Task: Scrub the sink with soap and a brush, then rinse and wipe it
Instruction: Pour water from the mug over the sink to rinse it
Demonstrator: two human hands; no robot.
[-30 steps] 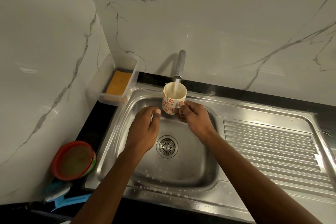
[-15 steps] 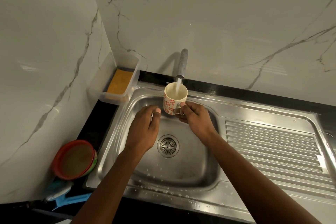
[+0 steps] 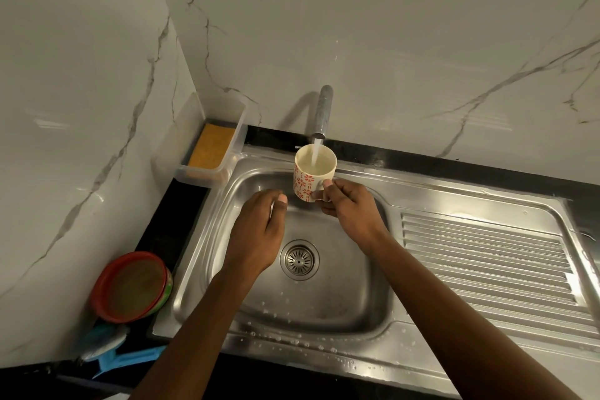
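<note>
A steel sink [image 3: 324,302] with a round drain [image 3: 299,258] lies below me, its front rim speckled with droplets. Water runs from the tap [image 3: 323,110] into a white mug with red flowers [image 3: 308,175]. My right hand [image 3: 349,208] grips the mug by its handle and holds it upright under the stream. My left hand [image 3: 259,230] hovers over the basin just left of the mug, fingers loosely curled, holding nothing. A blue-handled brush [image 3: 110,347] lies on the counter at the lower left.
A clear plastic tray with an orange sponge [image 3: 211,149] sits in the corner left of the sink. Stacked red and green plates [image 3: 130,286] rest on the black counter at left. The ribbed drainboard [image 3: 487,263] stretches right. Marble walls close in behind and left.
Both hands and the mug hold nearly the same place under the running tap; the water level in the mug looks higher.
</note>
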